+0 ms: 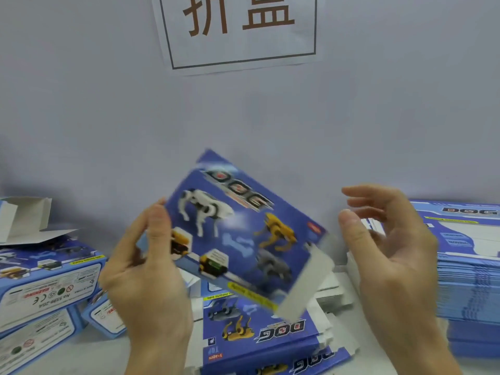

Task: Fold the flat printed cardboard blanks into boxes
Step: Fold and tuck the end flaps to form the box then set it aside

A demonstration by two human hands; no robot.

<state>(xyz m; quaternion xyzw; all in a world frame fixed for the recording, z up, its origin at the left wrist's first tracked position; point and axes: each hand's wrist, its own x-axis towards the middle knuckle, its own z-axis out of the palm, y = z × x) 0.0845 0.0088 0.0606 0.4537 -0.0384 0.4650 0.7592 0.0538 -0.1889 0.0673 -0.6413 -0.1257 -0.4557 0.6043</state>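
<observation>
A blue printed cardboard blank [238, 228], showing robot dogs and the word DOG, is held tilted in the air before the wall. My left hand [146, 269] grips its left edge, thumb on the printed face. My right hand [389, 244] hovers to the right of the blank with fingers loosely spread, apart from the cardboard. A white flap [305, 282] hangs at the blank's lower right corner. Under it lies a stack of flat blanks [259, 336] on the table.
Folded boxes [46, 280] are piled at the left, one with open white flaps [24, 220]. A tall stack of flat blanks [470, 266] stands at the right. A paper sign [238, 31] hangs on the wall behind.
</observation>
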